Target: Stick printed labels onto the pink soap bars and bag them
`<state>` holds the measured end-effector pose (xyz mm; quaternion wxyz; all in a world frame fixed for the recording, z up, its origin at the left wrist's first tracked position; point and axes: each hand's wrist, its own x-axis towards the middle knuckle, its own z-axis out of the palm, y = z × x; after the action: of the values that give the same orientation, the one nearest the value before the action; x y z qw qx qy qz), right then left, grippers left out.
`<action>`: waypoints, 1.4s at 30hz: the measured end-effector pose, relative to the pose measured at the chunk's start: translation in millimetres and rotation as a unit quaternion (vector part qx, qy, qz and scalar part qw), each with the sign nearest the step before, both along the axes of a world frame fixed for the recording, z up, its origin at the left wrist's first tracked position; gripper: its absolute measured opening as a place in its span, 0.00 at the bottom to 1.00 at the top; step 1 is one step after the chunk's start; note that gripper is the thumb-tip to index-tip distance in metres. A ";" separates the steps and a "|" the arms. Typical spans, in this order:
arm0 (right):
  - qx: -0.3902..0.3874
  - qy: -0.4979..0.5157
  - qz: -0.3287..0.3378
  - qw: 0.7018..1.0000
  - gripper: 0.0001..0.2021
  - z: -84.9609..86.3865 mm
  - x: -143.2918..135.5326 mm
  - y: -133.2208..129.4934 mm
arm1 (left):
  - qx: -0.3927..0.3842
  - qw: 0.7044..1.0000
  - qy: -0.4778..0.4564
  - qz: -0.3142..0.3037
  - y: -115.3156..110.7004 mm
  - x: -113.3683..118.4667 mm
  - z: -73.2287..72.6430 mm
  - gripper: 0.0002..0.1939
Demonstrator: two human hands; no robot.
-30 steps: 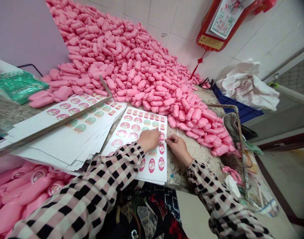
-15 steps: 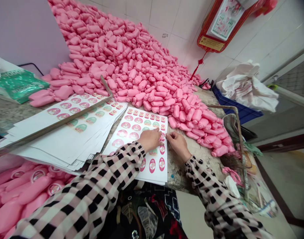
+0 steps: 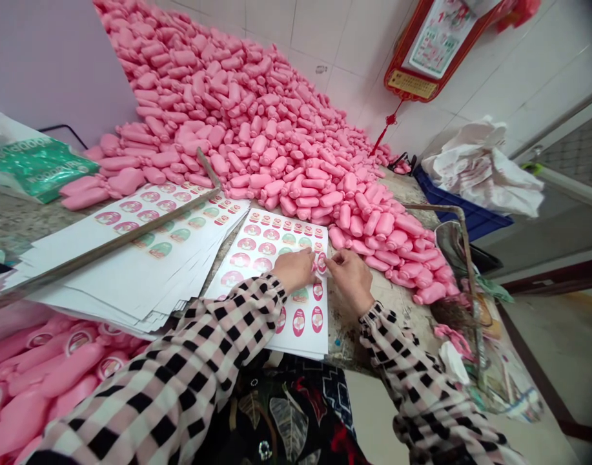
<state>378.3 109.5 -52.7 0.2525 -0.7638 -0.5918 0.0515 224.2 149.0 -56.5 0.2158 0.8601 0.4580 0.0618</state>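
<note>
A stack of white sticker sheets lies on the worktable, printed with rows of pink and green labels. On its right edge, an oval pink sticker shows between my hands and looks slightly raised from the sheet. My right hand pinches the outer edge of this sticker between thumb and index finger. Beside the sticker, my left hand rests on the top sheet with its fingers stretched forward, touching near the sticker's left side. Its lower fingers are partly hidden.
Pink bottles heap against the tiled wall. A metal bar crosses another sheet pile at left. Labelled pink bottles lie lower left. A blue basket holds white bags. A bent metal frame stands right.
My right hand has moved slightly closer to the sheet's edge. The oval sticker now shows more, lifted a little at its right side. My left hand stays nearly in place.
</note>
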 end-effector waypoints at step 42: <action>0.057 0.435 0.112 0.892 0.12 14.6 -59.7 -70.5 | -0.544 0.517 -0.639 0.168 -59.0 -22.1 1.4 0.35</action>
<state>318.6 39.0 -38.1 0.5205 -0.5780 -0.5060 0.3727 202.1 90.0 -55.1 0.8620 0.2106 0.2775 0.3683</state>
